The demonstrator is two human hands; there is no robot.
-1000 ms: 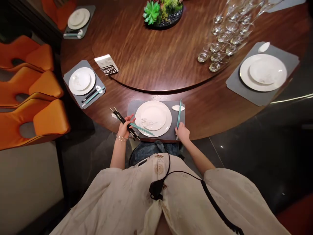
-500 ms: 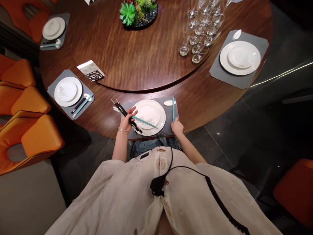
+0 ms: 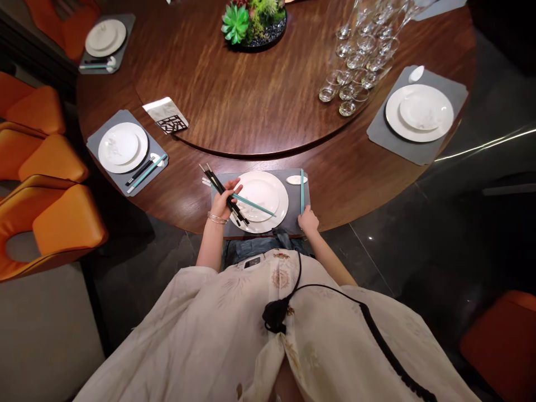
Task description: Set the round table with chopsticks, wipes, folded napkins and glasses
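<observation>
Nearest the table edge: grey placemat (image 3: pixel 295 211) carrying a white plate (image 3: pixel 281 207), with a smaller plate stacked on it.

Left hand (image 3: pixel 221 205), at the mat's left side: fingers curled round a bundle of black chopsticks (image 3: pixel 215 181), whose far ends point away to the left. One slanted teal stick (image 3: pixel 257 206) runs from the same grip across the plate.

Right hand (image 3: pixel 309 219), at the mat's near right corner: fingers drawn together at the near end of a teal chopstick (image 3: pixel 302 190), which lies straight on the mat to the right of the plate. Pinching or merely touching it: cannot tell.

White rest (image 3: pixel 296 180): just beside that chopstick's far end.

Further off: left place setting (image 3: pixel 125 148), right place setting (image 3: pixel 419 111), cluster of glasses (image 3: pixel 355 72) and succulent centrepiece (image 3: pixel 253 22).
</observation>
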